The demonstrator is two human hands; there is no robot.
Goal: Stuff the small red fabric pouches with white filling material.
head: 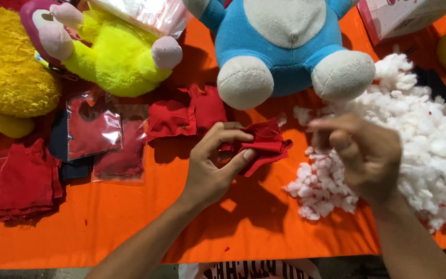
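near the middle of the desk (130, 227) the left hand (210, 170) pinches a small red cloth piece (264, 144), apparently not yet filled. the right hand (362, 155) is curled on white stuffing (429, 134); several red pieces (21, 181) wait at the left edge.

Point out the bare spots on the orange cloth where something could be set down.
The widest bare orange cloth runs along the near edge, below the stack of red fabric pieces and left of the left hand. A smaller patch lies between the two forearms, below the red pouch. The far side is crowded: plush toys, bagged red pieces, white stuffing under the right hand.
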